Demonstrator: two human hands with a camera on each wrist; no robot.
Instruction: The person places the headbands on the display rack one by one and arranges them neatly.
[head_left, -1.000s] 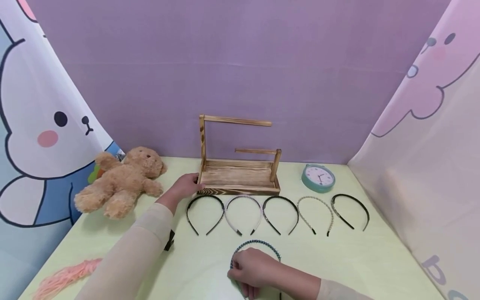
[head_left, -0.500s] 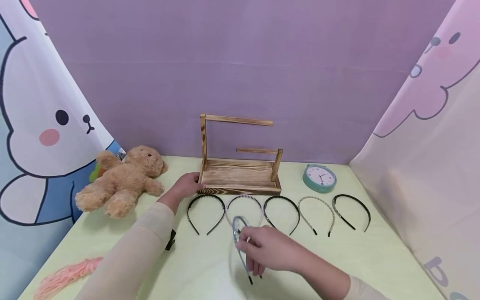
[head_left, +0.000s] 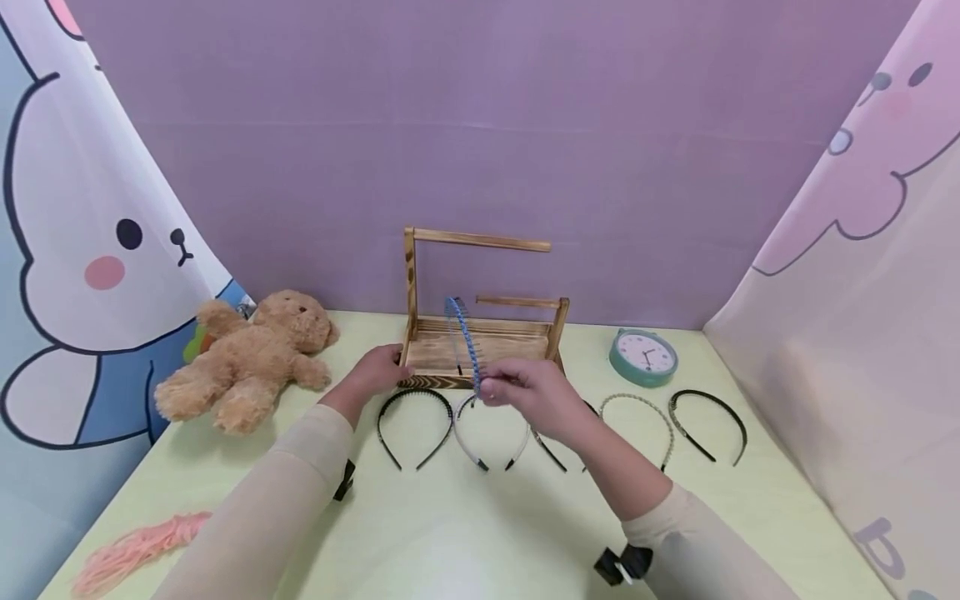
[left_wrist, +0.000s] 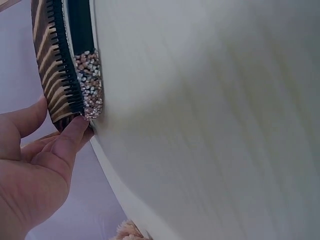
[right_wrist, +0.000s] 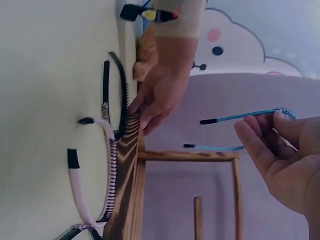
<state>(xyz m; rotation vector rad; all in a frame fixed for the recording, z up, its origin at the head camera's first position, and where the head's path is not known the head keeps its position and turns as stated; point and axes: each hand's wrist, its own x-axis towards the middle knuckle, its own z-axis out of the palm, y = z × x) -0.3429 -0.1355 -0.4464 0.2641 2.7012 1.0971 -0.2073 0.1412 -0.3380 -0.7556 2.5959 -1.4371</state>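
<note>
My left hand (head_left: 375, 371) grips the left end of a wooden display rack (head_left: 438, 382), thumb on one side and fingers on the other. The rack has a shallow tray, a tall upper bar and a shorter lower bar. In front of the tray, my right hand (head_left: 536, 392) pinches a blue headband (head_left: 467, 333) between thumb and fingers. Its black-tipped ends (right_wrist: 208, 121) point away from the hand in the right wrist view. Along the rack's front lie a black headband (head_left: 415, 392) and a white headband (head_left: 467, 442). Another black headband (head_left: 551, 450) is partly hidden by the right forearm.
A beaded headband (head_left: 633, 397) and a black headband (head_left: 708, 393) lie at the right, below a teal clock (head_left: 643, 358). A teddy bear (head_left: 251, 362) lies on the left, with pink stringy material (head_left: 142, 550) nearer. A purple backdrop (head_left: 480, 150) rises behind the rack.
My right hand has lifted the blue headband off the near table and carried it forward and up to the rack's front. The left hand stays on the rack.
</note>
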